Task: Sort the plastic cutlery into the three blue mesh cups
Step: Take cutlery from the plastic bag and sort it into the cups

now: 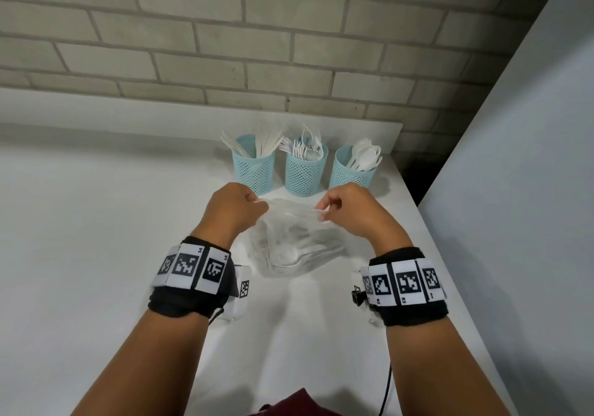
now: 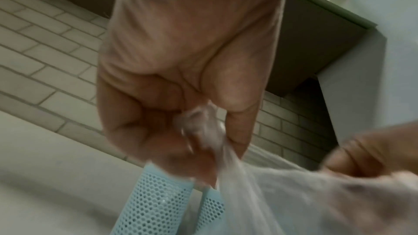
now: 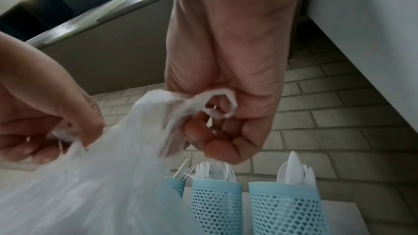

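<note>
Both hands pinch the top of a clear bag (image 1: 295, 239) that sits on the desk (image 1: 96, 222) between the wrists: the left hand (image 1: 234, 210) has its fingers curled round the bag's left corner, the right hand (image 1: 348, 211) pinches a twisted tab of film at the right corner. Loose cutlery (image 1: 289, 251) lies inside, directly below both grips, long axes running roughly left to right. The knife cup (image 1: 254, 166), fork cup (image 1: 305, 171) and spoon cup (image 1: 352, 169) stand in a row just beyond the bag, already partly filled. Opening the mouth likely means pulling the grips apart sideways. The left has open desk; the right is hemmed by a white panel (image 1: 514, 190), and the cups are close ahead.
</note>
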{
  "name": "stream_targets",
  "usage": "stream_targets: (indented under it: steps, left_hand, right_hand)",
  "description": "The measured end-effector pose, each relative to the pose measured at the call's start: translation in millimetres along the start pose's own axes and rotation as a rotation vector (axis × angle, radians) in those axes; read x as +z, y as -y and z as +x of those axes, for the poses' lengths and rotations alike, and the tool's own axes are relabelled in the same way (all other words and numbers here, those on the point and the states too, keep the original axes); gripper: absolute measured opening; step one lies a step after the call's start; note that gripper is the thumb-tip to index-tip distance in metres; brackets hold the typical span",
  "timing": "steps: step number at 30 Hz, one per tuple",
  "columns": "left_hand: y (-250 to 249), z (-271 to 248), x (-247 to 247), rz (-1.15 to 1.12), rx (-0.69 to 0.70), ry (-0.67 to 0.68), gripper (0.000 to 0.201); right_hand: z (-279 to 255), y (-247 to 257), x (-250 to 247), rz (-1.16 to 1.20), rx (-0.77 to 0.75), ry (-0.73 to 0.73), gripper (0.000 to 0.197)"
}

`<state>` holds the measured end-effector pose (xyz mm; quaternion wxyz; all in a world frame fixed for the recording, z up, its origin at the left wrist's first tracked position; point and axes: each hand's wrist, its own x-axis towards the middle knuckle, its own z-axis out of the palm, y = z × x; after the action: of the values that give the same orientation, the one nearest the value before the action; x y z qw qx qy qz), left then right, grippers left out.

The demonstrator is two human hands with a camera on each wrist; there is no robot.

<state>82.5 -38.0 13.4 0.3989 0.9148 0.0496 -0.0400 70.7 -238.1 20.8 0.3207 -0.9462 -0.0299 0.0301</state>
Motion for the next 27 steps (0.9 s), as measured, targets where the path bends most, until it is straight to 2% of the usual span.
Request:
stream_targets:
  steps: [2,3,4,7,8,11,15,16,17,19,21,23,25,27]
  left_hand:
    - [2.8,-0.9,-4.8,-0.233,-0.117,0.125,0.014]
    - [5.1,-1.2,-7.0,-0.362,-0.164,0.177,0.015]
    - [7.5,-1.7,-9.3,-0.488,-0.196,0.221,0.016]
    - [15.3,0.2,-12.4,-0.940,-0.258,0.364,0.014]
    - [17.2,0.4,-12.7,-1.086,-0.298,0.388,0.014]
    - [25.1,3.1,-9.3,-1.384,-0.419,0.377,0.017]
    - [37.1,9.9,1.3,-1.734,-0.546,0.299,0.018]
    - [39.0,10.0,4.7,-1.796,-0.570,0.295,0.016]
    - [40.4,9.2,8.5,-1.850,-0.601,0.295,0.014]
    - [41.8,7.5,14.2,-1.868,-0.656,0.261,0.009]
    - [39.5,4.6,14.2,-1.743,-0.639,0.232,0.007]
    - [36.5,1.9,9.4,-1.538,-0.561,0.234,0.007]
    - [35.2,4.0,4.4,-1.209,-0.457,0.188,0.015]
    - [34.0,3.0,0.9,-0.678,-0.338,0.113,0.037]
  right_hand:
    - [-1.6,-4.9,0.7,-0.032,0.058,-0.055,0.012]
    - [-1.7,-7.6,-0.1,0.055,0.106,-0.101,0.014]
    - [-1.9,-8.6,-1.5,0.228,0.166,-0.114,0.014]
    - [-1.3,-9.3,-3.7,0.967,0.314,0.034,0.010]
    - [-1.0,-11.0,-3.8,1.148,0.338,0.060,0.008]
    - [1.2,-16.4,0.0,1.522,0.390,0.064,0.012]
    - [7.7,-29.4,16.0,1.983,0.603,-0.086,0.012]
    - [9.0,-31.4,20.6,2.018,0.631,-0.116,0.012]
    - [10.0,-33.4,24.9,2.016,0.647,-0.137,0.015]
    - [13.3,-35.1,31.7,1.960,0.653,-0.190,0.008]
    - [15.4,-35.7,32.9,1.890,0.621,-0.204,0.006]
    - [17.5,-35.8,27.4,1.760,0.535,-0.222,0.005]
    - [16.8,-33.7,17.6,1.363,0.484,-0.262,0.021]
    - [13.0,-29.6,11.0,0.667,0.484,-0.351,0.034]
